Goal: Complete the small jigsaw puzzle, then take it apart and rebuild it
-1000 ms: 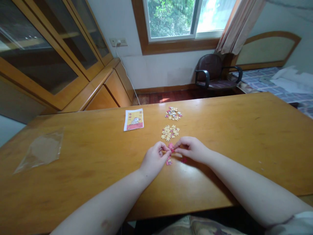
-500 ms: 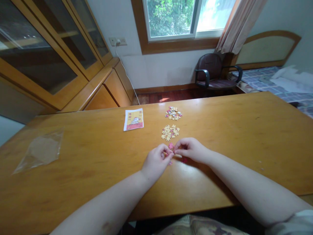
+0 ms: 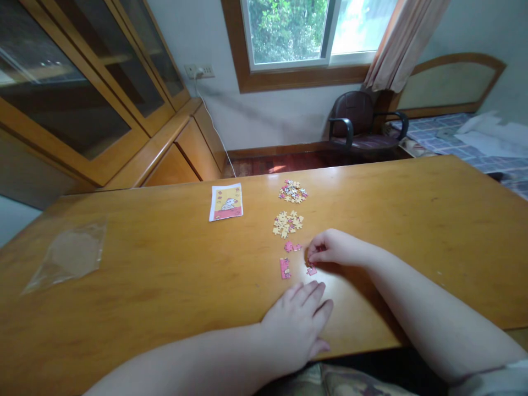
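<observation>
My left hand [image 3: 297,322] lies with spread fingers near the front edge of the wooden table, palm down and holding nothing. Just in front of it is a joined strip of pink puzzle pieces [image 3: 284,268]. My right hand [image 3: 330,247] is pinched around a small puzzle piece, mostly hidden by the fingers. Right below those fingertips rests a pink puzzle piece [image 3: 312,271]. Loose pink puzzle pieces [image 3: 289,247] lie left of the right hand. Farther off sits a pile of mostly yellow puzzle pieces [image 3: 287,223], with a mixed pile of puzzle pieces [image 3: 292,191] behind it.
A picture card [image 3: 226,202] with a white animal on yellow and pink lies left of the piles. At the table's left is a clear plastic bag [image 3: 68,253]. Beyond the table [image 3: 173,286] stand a glass-door cabinet [image 3: 119,110], a chair [image 3: 357,118] and a bed [image 3: 441,132].
My hands have parted. The left hand has drawn back toward me and opened flat, uncovering the pink strip; the right has shifted slightly right, over the pink piece there.
</observation>
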The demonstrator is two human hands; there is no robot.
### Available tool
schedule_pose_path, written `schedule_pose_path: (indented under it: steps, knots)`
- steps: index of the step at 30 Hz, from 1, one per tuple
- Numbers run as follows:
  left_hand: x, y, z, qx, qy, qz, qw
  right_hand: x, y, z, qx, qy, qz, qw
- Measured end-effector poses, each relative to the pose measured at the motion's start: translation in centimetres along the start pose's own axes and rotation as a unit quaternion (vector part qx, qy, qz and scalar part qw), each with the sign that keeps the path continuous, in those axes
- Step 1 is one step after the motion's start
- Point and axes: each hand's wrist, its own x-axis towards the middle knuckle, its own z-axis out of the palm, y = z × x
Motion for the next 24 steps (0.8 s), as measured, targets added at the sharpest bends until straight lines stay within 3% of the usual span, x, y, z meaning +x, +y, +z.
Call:
schedule_pose_path:
  steps: [7,24]
  knots:
    - [0.33,-0.51,0.3,-0.018,-0.039,-0.036,0.998,0.19,0.12,0.26,-0.001,0.005,-0.006,1.0]
    - [0.27,-0.7,0.94,-0.032,-0.039,-0.047,0.998,0.08,0.41,0.22,0.0,0.002,0.008,1.0]
